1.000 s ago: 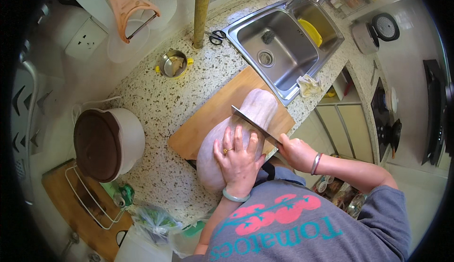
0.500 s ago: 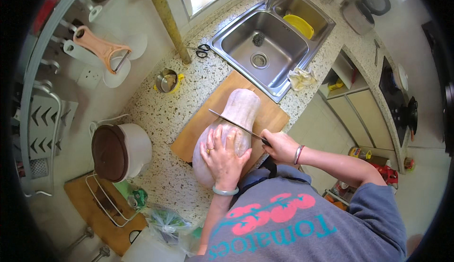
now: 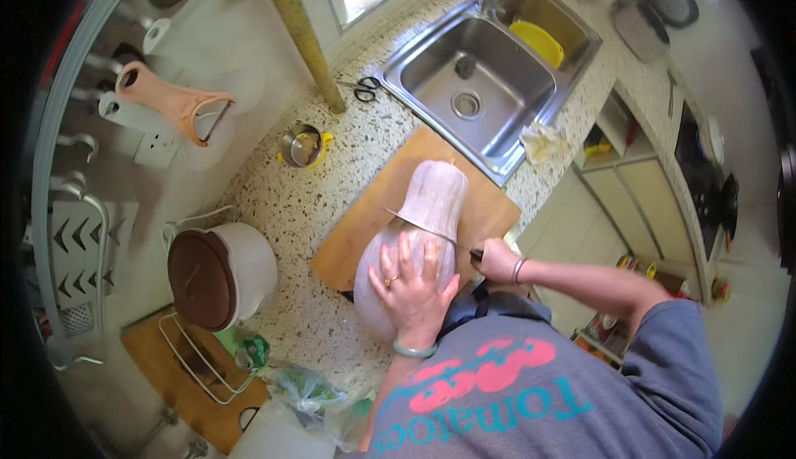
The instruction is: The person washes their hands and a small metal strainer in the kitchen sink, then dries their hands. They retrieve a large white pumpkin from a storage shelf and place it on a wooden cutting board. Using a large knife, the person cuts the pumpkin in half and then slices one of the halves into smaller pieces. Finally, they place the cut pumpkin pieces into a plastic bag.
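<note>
- Left hand (image 3: 414, 295) spread on near part of squash (image 3: 434, 198).
- Right hand (image 3: 497, 261) clenched round knife (image 3: 427, 228) across its middle.
- Cut seems begun; far end still attached.

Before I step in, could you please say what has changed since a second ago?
The right hand has moved the knife leftward across the squash, its tip jutting farther past the left side. Nothing was grasped or released; the left hand stays on the squash, which rests on the cutting board.
</note>
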A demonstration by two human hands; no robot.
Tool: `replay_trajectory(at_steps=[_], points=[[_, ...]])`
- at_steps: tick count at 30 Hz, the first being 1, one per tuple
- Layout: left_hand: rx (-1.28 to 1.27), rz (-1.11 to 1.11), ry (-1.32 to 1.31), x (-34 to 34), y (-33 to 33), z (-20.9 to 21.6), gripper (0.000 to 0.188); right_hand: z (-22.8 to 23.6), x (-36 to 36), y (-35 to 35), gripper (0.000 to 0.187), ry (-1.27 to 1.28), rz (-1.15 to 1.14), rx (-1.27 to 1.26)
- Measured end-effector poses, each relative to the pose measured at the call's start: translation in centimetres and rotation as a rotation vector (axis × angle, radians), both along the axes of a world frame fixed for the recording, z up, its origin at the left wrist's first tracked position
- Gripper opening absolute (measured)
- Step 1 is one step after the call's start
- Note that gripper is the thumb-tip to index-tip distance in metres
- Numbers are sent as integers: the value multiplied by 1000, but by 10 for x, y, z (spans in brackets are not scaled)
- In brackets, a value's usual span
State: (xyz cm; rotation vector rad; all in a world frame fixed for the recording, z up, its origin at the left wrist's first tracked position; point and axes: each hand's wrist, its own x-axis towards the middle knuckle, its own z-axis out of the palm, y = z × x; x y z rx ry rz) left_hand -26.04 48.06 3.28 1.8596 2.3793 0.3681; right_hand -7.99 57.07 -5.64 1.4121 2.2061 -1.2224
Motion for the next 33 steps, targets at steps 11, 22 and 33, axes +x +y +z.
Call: replay_trajectory(at_steps=[11,22,33], points=[[-4,41,12,-10,0,-3,80,43,-43,39,36,-162,133,-225],[11,44,54,4,1,-5,79,-3,-35,31,29,-65,117,-128],[15,45,-7,3,-8,-2,80,-14,-35,26,35,10,171,-32]])
